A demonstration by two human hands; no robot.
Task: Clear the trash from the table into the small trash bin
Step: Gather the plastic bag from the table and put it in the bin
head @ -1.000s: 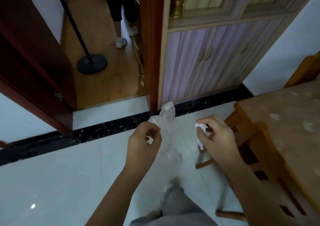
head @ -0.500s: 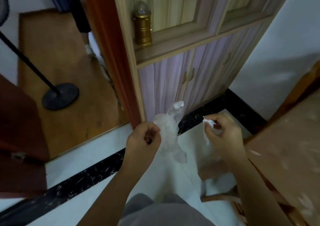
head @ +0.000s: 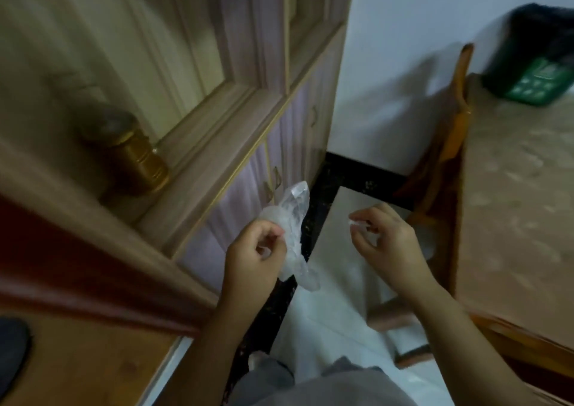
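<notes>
My left hand grips a crumpled clear plastic wrapper that sticks up above the fist and hangs down below it. My right hand pinches a small white scrap of paper between thumb and fingers. Both hands are held over the floor in front of me, about a hand's width apart. At the far right, on the wooden table, stands a small green trash bin lined with a black bag; the picture is blurred there.
A wooden cabinet with purple doors fills the left, with a gold jar on its ledge. A wooden chair stands between the white wall and the table. The floor is pale tile with a black border.
The view has swung to the right: the doorway and fan stand have left the picture, and the table with the green bin has come into view. Both hands keep their hold on the trash.
</notes>
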